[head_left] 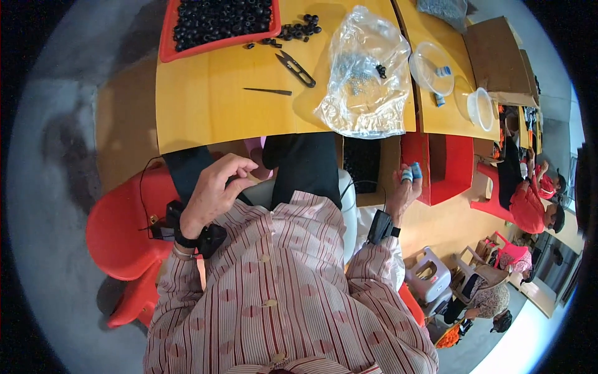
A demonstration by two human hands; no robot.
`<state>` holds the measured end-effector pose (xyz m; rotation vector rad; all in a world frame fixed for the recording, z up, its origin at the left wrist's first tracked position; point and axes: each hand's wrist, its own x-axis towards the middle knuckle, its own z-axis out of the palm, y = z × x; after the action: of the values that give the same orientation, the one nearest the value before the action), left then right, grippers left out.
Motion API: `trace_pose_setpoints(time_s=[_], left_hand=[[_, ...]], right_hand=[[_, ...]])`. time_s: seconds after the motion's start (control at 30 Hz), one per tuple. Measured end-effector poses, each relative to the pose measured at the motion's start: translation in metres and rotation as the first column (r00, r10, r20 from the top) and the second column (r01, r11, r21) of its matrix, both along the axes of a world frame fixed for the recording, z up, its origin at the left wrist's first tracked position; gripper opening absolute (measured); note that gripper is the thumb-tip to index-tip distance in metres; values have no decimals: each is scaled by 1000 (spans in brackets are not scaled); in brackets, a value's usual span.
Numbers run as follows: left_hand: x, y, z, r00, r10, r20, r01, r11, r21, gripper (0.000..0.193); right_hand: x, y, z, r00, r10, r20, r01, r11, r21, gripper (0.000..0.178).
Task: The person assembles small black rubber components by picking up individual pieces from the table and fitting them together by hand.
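Note:
My left hand is over my lap with its fingers bent and the thumb drawn toward the forefinger. What they pinch, if anything, is too small to make out. Out to the right, below the table edge, my right hand is closed around small blue-and-white rolls, which stick up at its fingertips. On the table lie black thread snips and a thin dark pointed tool. Beside them, a clear plastic bag is spread out, with small bluish pieces and a few black ones on it.
A red tray full of black rings stands at the back left, with loose rings beside it. Clear plastic tubs and a cardboard box are at right. Red chairs stand left; other people sit far right.

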<state>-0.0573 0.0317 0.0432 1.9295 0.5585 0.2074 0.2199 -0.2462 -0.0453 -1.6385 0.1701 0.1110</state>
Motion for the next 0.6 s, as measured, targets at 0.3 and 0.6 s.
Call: trace_pose_setpoints(time_s=[0.3,0.6], left_hand=[[3,-4,-8,1000,-18,21,18,999,31,22],[-1,-6,-7,998,-56,23,56,998,-8,22]], right_hand=[[-4,59,39,911,288,296,-240,952,-190,38],[2,130,63,661,612,435,-346,762,-548,36]])
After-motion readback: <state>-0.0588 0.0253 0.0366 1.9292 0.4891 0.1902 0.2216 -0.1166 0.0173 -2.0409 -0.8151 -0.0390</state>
